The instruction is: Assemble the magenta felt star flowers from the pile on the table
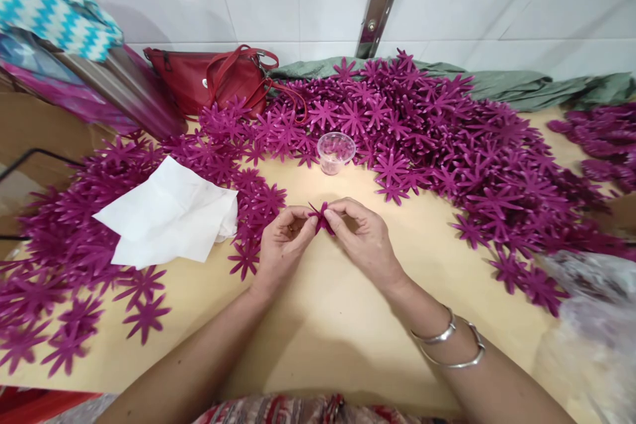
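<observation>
Both my hands meet at the middle of the pale wooden table (328, 318). My left hand (281, 245) and my right hand (360, 238) pinch one purple star-shaped flower cutout (320, 216) between their fingertips, folding it together. A big heap of the same purple cutouts (437, 126) spreads across the back and right. More of them (64, 245) lie flat on the left. A small clear plastic cup (336, 152) stands just beyond my hands.
A white cloth or paper sheet (169, 215) lies on the cutouts at left. A red handbag (218, 79) leans at the tiled wall. Green fabric (521, 86) runs along the back. Clear plastic bags (591, 318) sit at the right edge. Two silver bangles (450, 344) ring my right wrist.
</observation>
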Demonstrator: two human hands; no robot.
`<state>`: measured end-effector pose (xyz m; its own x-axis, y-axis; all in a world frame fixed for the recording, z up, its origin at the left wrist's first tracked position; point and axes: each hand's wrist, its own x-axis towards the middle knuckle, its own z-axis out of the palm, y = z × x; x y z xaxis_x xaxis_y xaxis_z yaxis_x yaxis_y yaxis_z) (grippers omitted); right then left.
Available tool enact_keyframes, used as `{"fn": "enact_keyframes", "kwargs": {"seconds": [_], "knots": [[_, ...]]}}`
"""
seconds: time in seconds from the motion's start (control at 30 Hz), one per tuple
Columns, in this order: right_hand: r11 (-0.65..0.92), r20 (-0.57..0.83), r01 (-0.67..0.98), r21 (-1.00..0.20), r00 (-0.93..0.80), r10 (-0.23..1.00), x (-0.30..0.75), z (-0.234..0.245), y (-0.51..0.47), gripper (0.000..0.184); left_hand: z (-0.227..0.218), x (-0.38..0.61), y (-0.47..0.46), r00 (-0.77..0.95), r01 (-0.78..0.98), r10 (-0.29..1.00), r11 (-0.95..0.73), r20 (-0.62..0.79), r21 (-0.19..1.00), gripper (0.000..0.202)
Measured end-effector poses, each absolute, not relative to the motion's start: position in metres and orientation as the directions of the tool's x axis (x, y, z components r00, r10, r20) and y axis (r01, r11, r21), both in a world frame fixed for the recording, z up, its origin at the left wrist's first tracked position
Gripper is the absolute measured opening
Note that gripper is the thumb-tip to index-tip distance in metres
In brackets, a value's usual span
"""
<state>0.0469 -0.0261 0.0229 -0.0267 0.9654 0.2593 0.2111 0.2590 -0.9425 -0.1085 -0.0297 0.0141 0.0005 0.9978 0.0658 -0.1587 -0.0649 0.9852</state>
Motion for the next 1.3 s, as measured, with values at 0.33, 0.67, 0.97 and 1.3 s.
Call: {"fn": "enact_keyframes", "kwargs": {"seconds": [0.33, 0.67, 0.97, 1.3], "knots": [[0.034, 0.032, -0.076, -0.997, 0.036, 0.999, 0.0485, 0.0208, -0.0226, 0.014, 0.0159, -0.1072, -0.0299, -0.023, -0.176, 0.998, -0.055, 0.052, 0.983, 0.021], [0.103, 0.102, -0.011, -0.995, 0.055, 0.993, 0.0454, 0.0216, -0.0254, 0.020, 0.0151, -0.1069, -0.0298, -0.034, -0.176, 0.997, -0.068, 0.063, 0.982, 0.025], [0.053, 0.049, -0.160, -0.986, 0.028, 0.998, 0.0470, 0.0246, -0.0247, 0.026, 0.0146, -0.1073, -0.0303, -0.017, -0.177, 0.997, -0.073, 0.072, 0.981, 0.022], [-0.012, -0.030, -0.279, -0.960, 0.062, 0.998, 0.0511, 0.0167, -0.0159, 0.038, 0.0086, -0.1119, -0.0236, -0.110, -0.219, 0.992, -0.077, 0.054, 0.973, 0.023]]}}
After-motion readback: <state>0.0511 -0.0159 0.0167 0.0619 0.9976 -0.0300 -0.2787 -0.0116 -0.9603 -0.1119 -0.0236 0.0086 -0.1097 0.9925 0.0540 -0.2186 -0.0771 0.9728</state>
